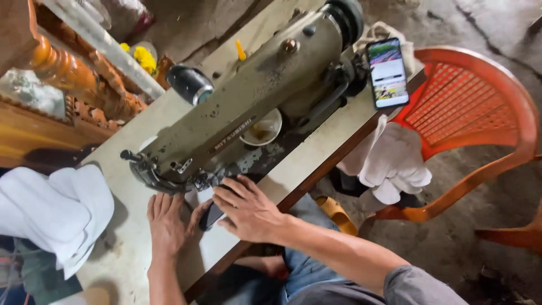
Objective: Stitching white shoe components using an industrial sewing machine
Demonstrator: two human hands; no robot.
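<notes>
An olive-green industrial sewing machine (248, 96) lies across a pale worktable (316, 152). My left hand (166, 223) rests flat on the table just in front of the needle end, fingers together and pointing at the presser foot (200, 182). My right hand (248, 209) lies beside it, fingers spread over a small dark piece (210, 216) that sits between the two hands. Whether either hand grips that piece is hidden.
A phone (388, 72) with a lit screen leans at the machine's right end. White fabric is stacked at the table's left (56, 212) and hangs off its right edge (392, 161). An orange plastic chair (474, 113) stands to the right. Carved wooden furniture (68, 79) is behind.
</notes>
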